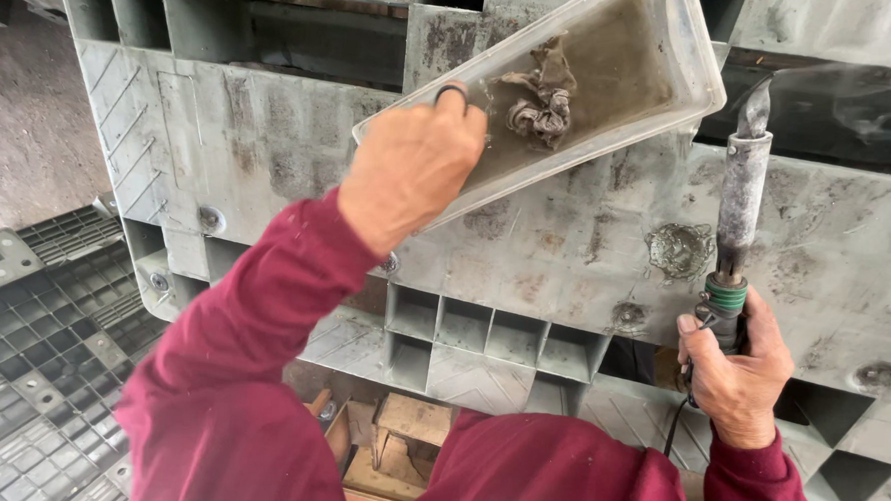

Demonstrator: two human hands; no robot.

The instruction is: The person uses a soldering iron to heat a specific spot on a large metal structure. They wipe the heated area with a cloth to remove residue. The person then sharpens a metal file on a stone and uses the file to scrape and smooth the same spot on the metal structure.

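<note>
Leftmost, a dark plastic pallet (30,363) with a grid top lies flat on the ground, next to a strip of bare concrete floor (15,122). Beside it, a large grey plastic pallet (270,143) stands on edge and fills most of the view, its scuffed face dotted with round bolt heads and rough melted patches.

A maroon sleeve (252,332) leads up to the left hand (409,169), which is curled around the lower edge of a clear plastic tray (624,58). The thumb is hooked over the rim, and the tray is held tilted against the grey pallet. Inside the tray sits a crumpled grey lump (540,106) on a brownish film.

Below, between the arms, pieces of wood (397,439) lie stacked under the pallet.

Further right, the right hand (735,378) is closed in a fist around the handle of a soldering iron (740,198), which points upward, with a cord hanging from the grip. Its blackened tip gives off thin smoke (833,97) just beside the tray's right corner.
</note>
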